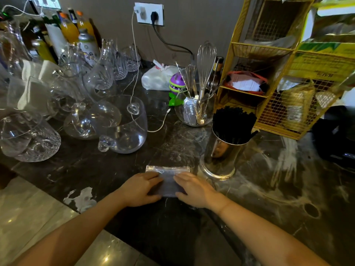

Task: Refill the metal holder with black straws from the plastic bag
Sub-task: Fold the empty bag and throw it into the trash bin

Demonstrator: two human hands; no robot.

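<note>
A shiny metal holder (221, 156) stands on the dark marble counter, packed with a thick bunch of black straws (233, 124) that lean slightly right. Just left of its base lies a clear plastic bag (168, 178), flat and folded, with no straws visible in it. My left hand (141, 190) presses on the bag's left side and my right hand (194, 189) on its right side, palms down, fingers flat on the plastic.
Many glass jugs and pitchers (123, 123) crowd the left. A glass bowl with a whisk and utensils (197, 110) stands behind the holder, beside a white charging cable (163, 121). A yellow wire rack (278, 83) fills the right. The counter's front edge (92, 221) runs diagonally.
</note>
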